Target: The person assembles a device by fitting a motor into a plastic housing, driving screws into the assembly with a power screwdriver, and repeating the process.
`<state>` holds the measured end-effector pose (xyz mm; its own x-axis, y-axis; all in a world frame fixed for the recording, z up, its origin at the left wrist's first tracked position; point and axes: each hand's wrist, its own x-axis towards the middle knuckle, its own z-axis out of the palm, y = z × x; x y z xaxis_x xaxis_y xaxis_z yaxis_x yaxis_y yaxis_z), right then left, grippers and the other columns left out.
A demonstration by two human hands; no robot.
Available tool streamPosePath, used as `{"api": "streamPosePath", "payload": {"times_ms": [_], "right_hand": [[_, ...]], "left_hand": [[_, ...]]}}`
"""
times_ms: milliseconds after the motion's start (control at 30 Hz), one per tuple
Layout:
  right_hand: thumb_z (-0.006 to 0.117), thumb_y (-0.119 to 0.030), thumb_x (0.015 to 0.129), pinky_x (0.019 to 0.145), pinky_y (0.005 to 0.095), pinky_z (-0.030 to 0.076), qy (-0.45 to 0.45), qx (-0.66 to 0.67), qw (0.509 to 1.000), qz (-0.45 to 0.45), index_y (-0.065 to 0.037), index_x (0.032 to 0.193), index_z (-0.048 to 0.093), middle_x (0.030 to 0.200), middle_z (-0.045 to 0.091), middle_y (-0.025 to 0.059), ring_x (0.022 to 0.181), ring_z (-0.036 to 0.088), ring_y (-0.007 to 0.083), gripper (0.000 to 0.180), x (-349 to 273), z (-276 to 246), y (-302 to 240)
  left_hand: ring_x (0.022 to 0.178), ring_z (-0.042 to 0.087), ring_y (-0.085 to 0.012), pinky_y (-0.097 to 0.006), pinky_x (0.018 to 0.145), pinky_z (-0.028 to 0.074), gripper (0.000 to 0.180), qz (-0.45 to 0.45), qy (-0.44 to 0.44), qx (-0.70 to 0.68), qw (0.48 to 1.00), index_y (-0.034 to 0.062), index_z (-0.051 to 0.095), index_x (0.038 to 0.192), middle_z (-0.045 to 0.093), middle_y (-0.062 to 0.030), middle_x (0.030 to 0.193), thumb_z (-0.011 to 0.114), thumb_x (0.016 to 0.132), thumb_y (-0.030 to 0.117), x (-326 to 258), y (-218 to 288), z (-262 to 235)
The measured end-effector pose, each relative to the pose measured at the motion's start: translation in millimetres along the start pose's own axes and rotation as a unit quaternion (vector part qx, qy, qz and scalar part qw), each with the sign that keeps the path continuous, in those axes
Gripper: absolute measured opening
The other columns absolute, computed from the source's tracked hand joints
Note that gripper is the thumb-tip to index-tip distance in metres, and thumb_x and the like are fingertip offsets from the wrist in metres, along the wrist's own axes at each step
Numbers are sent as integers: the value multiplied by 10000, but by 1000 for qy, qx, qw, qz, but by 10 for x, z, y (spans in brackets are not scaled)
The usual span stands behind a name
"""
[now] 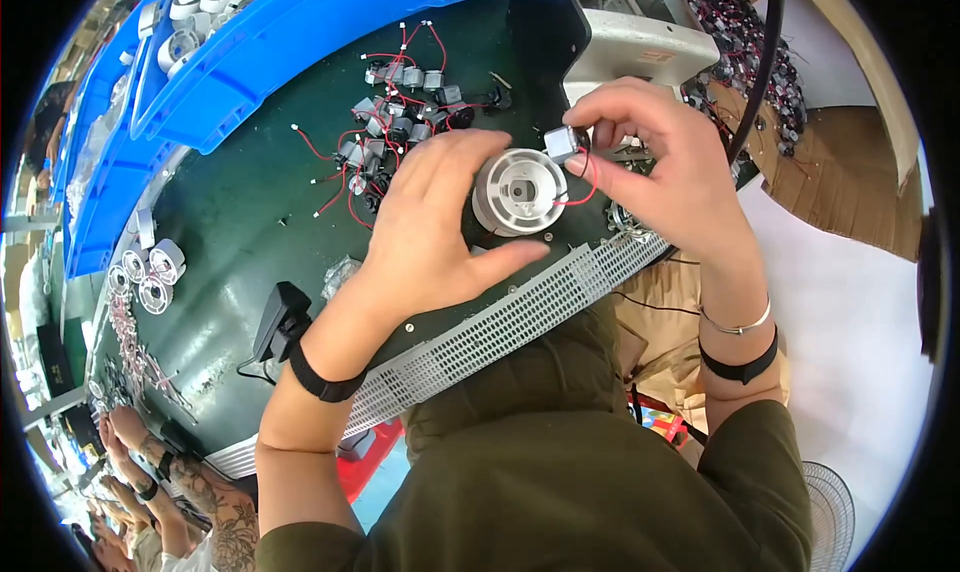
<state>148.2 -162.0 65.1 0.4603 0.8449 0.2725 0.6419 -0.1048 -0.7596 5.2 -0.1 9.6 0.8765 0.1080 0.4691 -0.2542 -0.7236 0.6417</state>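
A round silver-white housing with a stepped ring and a central hole stands on the green work table. My left hand curves around its left side, fingers at the far edge and thumb along the near edge. To the right, my right hand pinches a small motor with a silvery box-shaped body between thumb and fingers. A thin red wire loops from the motor down beside the housing's right rim. The motor is just off the housing's upper right rim.
Several small motors with red wires lie in a pile beyond my left hand. Blue bins with white ring parts stand far left. A grey metal machine rises far right. Perforated metal strip edges the table. Other people's arms appear lower left.
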Motion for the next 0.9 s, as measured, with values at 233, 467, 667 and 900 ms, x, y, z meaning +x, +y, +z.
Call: {"api": "streamPosePath", "payload": {"times_ms": [233, 467, 667, 900], "right_hand": [[713, -21, 693, 624, 249, 422, -34, -10, 999, 16, -21, 914, 599, 791, 559, 31, 676, 488, 118, 249, -41, 191, -11], [675, -70, 719, 646, 355, 447, -27, -195, 980, 15, -25, 860, 578, 790, 520, 88, 730, 550, 289, 177, -61, 401, -167], [670, -117, 788, 849, 317, 450, 172, -15, 983, -66, 20, 1047, 569, 1172, 517, 107, 968, 571, 231, 310, 367, 70, -293], [729, -216, 776, 570, 247, 470, 28, 388, 904, -178, 1, 1019, 505, 742, 545, 80, 629, 530, 146, 396, 1534, -69, -949]], "left_hand": [[928, 566, -342, -383, 764, 483, 578, 11, 58, 14, 998, 28, 506, 1125, 561, -153, 1040, 790, 639, 162, -27, -15, 158], [879, 546, -333, -373, 712, 485, 646, 10, 142, 26, 989, 12, 457, 1101, 508, -168, 1007, 824, 577, 100, -115, -18, 375], [1083, 514, -363, -395, 893, 445, 701, 60, 97, 2, 993, -13, 491, 1177, 481, -208, 1220, 828, 602, 207, -91, -19, 230], [997, 591, -335, -378, 814, 512, 383, 108, 63, 24, 992, 52, 638, 1015, 539, -184, 1204, 763, 654, 85, -91, -60, 267]]}}
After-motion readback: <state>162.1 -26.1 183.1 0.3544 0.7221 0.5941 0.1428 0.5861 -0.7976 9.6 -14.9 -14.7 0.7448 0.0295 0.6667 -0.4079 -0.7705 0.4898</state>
